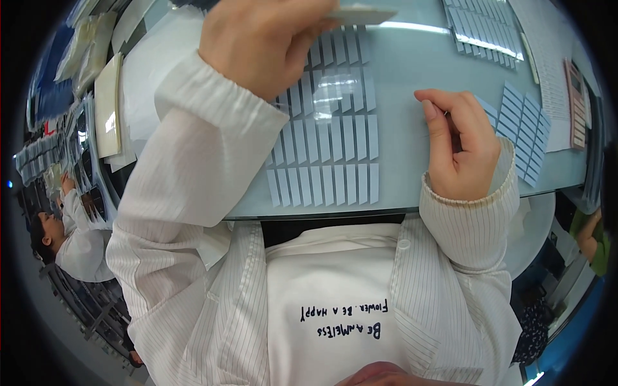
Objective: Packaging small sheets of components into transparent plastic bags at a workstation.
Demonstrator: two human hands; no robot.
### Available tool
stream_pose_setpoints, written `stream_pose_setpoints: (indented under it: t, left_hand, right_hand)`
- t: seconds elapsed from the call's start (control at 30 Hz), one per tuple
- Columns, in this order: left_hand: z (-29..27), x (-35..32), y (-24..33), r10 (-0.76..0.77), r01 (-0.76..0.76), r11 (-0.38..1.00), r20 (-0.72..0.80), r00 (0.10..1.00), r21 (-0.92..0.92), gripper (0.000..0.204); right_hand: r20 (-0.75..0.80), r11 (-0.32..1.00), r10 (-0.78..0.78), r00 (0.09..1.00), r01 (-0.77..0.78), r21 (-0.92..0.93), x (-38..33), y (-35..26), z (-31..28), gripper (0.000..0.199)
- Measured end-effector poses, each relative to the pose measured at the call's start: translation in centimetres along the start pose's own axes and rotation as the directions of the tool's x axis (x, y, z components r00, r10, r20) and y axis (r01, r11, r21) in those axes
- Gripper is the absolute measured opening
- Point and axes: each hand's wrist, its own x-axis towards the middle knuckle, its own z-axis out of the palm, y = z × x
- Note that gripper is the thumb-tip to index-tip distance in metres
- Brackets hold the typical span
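My left hand (264, 42) reaches over the upper part of the glass-topped table, its fingers closed on a thin flat pale piece (365, 15) that points to the right. Beneath and beside this hand lie narrow pale blue-grey strips (322, 138) with slanted ends, laid side by side in several rows. My right hand (465, 145) hovers to the right of those rows. Its fingers are curled, with thumb and index tip close together, and nothing shows between them.
More strips lie in groups at the upper right (483, 29) and beyond my right hand (524, 132). A cream-coloured pad (108, 106) and white sheets (164, 58) are at the left. Printed paper (553, 77) borders the right side. Another person (77, 241) works at far left.
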Motion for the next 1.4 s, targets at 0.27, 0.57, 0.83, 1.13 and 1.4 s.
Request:
stream_pose_setpoints:
  t: [0.27,0.57,0.83,1.13,1.4]
  left_hand:
    - [-0.6,-10.1,7.7,0.282,-0.288,0.956,0.086,0.955,0.057,0.028]
    - [0.5,-1.7,0.9,0.139,-0.146,0.984,0.075,0.988,0.105,0.033]
    - [0.0,-1.2,1.4,0.095,-0.105,0.993,0.143,0.985,0.063,0.032]
    - [-0.9,-4.3,3.9,0.157,-0.182,0.972,0.168,0.973,0.149,0.023]
    - [0.6,-1.3,-1.2,0.064,-0.063,0.978,0.001,0.998,0.2,0.025]
  right_hand:
    - [0.011,0.991,0.092,0.996,-0.092,0.092,0.0,-0.2,-0.1,0.01]
    - [0.089,0.991,0.106,0.99,-0.112,0.068,0.0,-0.5,-0.7,0.016]
    - [0.068,0.986,0.106,0.992,-0.114,0.125,-0.2,-0.1,-0.7,0.021]
    - [0.147,0.993,0.085,0.986,-0.096,0.068,0.1,-0.5,-1.3,0.025]
    - [0.142,0.993,0.101,0.985,-0.11,0.053,0.3,-0.4,-1.3,0.027]
